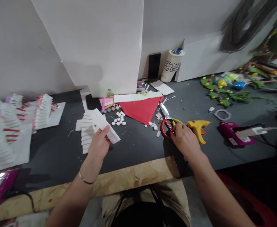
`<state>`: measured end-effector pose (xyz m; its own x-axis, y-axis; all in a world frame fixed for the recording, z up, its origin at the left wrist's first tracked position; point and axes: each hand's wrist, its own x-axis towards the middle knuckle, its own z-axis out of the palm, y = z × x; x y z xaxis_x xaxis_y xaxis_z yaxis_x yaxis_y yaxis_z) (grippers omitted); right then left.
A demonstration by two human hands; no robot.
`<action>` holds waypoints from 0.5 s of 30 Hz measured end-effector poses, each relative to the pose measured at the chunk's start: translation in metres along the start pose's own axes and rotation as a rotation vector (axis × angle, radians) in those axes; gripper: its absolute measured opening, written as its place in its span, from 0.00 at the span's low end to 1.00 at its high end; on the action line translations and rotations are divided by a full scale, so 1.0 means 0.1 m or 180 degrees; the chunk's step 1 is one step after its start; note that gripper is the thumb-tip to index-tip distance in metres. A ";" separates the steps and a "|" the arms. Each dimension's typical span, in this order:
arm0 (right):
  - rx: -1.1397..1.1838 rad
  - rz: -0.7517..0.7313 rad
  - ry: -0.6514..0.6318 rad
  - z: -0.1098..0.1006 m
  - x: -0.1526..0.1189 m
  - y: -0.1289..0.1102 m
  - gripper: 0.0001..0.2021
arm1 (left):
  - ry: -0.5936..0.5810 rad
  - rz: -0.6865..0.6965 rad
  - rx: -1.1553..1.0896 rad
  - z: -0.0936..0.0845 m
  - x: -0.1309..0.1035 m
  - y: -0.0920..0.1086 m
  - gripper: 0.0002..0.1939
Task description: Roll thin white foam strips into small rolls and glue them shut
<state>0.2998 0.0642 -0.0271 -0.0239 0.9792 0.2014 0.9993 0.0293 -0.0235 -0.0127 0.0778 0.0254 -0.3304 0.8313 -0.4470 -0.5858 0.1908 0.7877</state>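
Note:
My left hand (100,141) pinches a folded white paper strip (112,135) between thumb and fingers. Partly behind that strip, a fan of pleated white paper pieces (86,136) lies on the dark table. At the right, my right hand (184,138) is closed at the red handles of a pair of scissors (165,111), whose blades point away from me and rest on the table. Its fingertips are partly hidden. A yellow glue gun (198,127) lies just beyond this hand. Between my hands are small white discs (119,119) and a red paper triangle (142,110).
Finished-looking pleated paper pieces (4,135) cover the left side. A phone (154,66) and a paper cup (172,66) stand by the wall. Two purple power strips, one at right (233,134), trail cables. Green decorations (219,90) lie at the far right. White scraps (155,125) are scattered about.

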 end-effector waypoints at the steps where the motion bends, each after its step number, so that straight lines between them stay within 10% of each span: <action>1: 0.0108 0.0037 -0.0034 -0.01 0.03 0.00 0.03 | -0.0004 0.0006 -0.0042 0.00 0.00 -0.01 0.14; 15: 0.5107 0.1073 -0.1103 -0.29 0.15 -0.02 0.28 | 0.0016 -0.0322 -0.0302 0.19 0.14 -0.08 0.11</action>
<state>0.2984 0.0732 0.0043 -0.0524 0.9726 -0.2264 -0.0735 -0.2298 -0.9705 0.0010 0.0980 0.0208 -0.2695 0.8077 -0.5245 -0.6837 0.2231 0.6949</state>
